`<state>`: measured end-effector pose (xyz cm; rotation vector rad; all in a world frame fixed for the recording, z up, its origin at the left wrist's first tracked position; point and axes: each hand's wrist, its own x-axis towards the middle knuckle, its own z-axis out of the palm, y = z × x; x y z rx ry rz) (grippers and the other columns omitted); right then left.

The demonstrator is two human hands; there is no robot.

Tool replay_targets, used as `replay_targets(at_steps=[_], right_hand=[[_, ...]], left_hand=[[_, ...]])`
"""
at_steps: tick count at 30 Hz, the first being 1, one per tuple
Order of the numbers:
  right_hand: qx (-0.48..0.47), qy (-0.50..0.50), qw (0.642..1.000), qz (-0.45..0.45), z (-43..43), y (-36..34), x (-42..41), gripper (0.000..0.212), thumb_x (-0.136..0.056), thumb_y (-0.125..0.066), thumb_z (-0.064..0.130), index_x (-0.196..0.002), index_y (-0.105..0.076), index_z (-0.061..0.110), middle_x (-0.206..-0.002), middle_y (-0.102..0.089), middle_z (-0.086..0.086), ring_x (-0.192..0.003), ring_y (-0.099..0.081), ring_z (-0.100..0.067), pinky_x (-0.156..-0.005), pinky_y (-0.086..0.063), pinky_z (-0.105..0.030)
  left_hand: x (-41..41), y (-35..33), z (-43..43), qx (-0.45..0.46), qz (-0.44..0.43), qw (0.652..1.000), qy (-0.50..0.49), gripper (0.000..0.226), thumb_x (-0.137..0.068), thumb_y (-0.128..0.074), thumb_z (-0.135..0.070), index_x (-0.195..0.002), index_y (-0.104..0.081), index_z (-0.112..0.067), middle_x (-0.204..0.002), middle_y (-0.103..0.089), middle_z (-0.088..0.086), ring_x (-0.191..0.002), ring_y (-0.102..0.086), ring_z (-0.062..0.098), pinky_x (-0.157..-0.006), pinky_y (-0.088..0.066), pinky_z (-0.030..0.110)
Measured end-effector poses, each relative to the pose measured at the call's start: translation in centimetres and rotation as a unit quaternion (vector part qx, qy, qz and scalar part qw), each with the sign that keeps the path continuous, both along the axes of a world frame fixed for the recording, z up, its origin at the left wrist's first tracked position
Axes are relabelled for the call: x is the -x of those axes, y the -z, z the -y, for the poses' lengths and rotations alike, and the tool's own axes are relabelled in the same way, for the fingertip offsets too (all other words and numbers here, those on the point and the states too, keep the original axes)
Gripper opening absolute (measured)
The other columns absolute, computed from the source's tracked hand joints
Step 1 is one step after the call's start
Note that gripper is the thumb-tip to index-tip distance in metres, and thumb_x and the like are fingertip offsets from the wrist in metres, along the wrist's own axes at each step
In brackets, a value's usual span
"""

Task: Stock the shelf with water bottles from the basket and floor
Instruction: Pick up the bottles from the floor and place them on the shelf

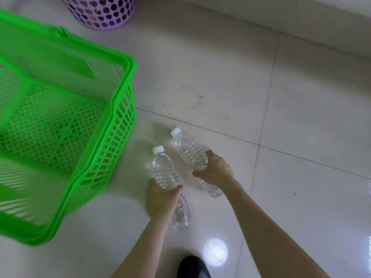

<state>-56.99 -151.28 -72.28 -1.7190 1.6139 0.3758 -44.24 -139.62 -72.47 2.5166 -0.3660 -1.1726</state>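
Note:
Two clear water bottles with white caps are held low over the tiled floor, caps pointing away from me. My left hand grips the lower end of the left bottle. My right hand grips the lower end of the right bottle. Below each hand more clear ribbed plastic shows, one piece under the left hand and one under the right. I cannot tell whether these are further bottles on the floor. The green mesh basket stands to the left, with no bottle visible inside it.
A purple perforated basket stands at the top left. A pale ledge or wall base runs along the top right. The toe of a black shoe shows at the bottom. The glossy floor tiles stretch to the right.

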Motion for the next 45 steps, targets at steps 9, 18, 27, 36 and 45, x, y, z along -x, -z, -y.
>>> replay_targets(at_steps=[9, 18, 27, 36, 45], right_hand=[[-0.148, 0.2, 0.946, 0.207, -0.9, -0.6, 1.9, 0.047, -0.062, -0.077, 0.037, -0.105, -0.062, 0.024, -0.094, -0.069, -0.004, -0.077, -0.066, -0.021, -0.051, -0.047, -0.027], [-0.182, 0.264, 0.887, 0.331, -1.6, -8.2, 3.3, 0.048, -0.063, -0.079, 0.031, -0.107, -0.06, 0.025, -0.098, -0.071, -0.009, -0.077, -0.069, -0.02, -0.06, -0.055, -0.035], [-0.164, 0.257, 0.877, 0.372, -2.1, -21.6, 4.0, 0.05, -0.064, -0.078, 0.029, -0.11, -0.059, 0.023, -0.093, -0.07, -0.002, -0.085, -0.069, -0.024, -0.069, -0.054, -0.051], [-0.152, 0.247, 0.88, 0.377, -3.5, -40.1, 3.7, 0.052, -0.067, -0.075, 0.022, -0.117, -0.059, 0.021, -0.101, -0.069, -0.01, -0.091, -0.069, -0.03, -0.085, -0.048, -0.066], [-0.119, 0.202, 0.885, 0.402, -3.6, -59.2, 1.4, 0.046, -0.069, -0.076, 0.022, -0.113, -0.061, 0.024, -0.102, -0.07, -0.011, -0.089, -0.07, -0.028, -0.081, -0.052, -0.061]], left_hand=[[-1.9, -1.1, -1.3, 0.071, -0.115, 0.989, -0.059, 0.043, -0.051, -0.082, -0.026, -0.09, -0.066, -0.017, -0.081, -0.073, 0.005, -0.068, -0.07, 0.019, -0.057, -0.054, 0.028], [-2.4, -8.9, -0.7, 0.13, -0.167, 0.976, -0.049, 0.054, -0.045, -0.084, -0.029, -0.095, -0.066, -0.016, -0.096, -0.072, 0.006, -0.089, -0.07, 0.023, -0.081, -0.056, 0.039], [-2.7, -22.2, -0.1, 0.183, -0.17, 0.968, -0.02, 0.048, -0.053, -0.089, -0.024, -0.094, -0.065, -0.026, -0.09, -0.07, -0.006, -0.077, -0.066, -0.001, -0.062, -0.045, 0.012], [-3.6, -39.3, -1.3, 0.202, -0.159, 0.966, -0.013, 0.047, -0.053, -0.091, -0.019, -0.093, -0.068, -0.021, -0.089, -0.074, -0.003, -0.082, -0.069, 0.012, -0.069, -0.048, 0.023], [-5.9, -57.5, -2.1, 0.251, -0.115, 0.961, 0.014, 0.045, -0.054, -0.092, -0.016, -0.09, -0.067, -0.025, -0.079, -0.073, -0.012, -0.07, -0.067, -0.001, -0.059, -0.047, 0.014]])
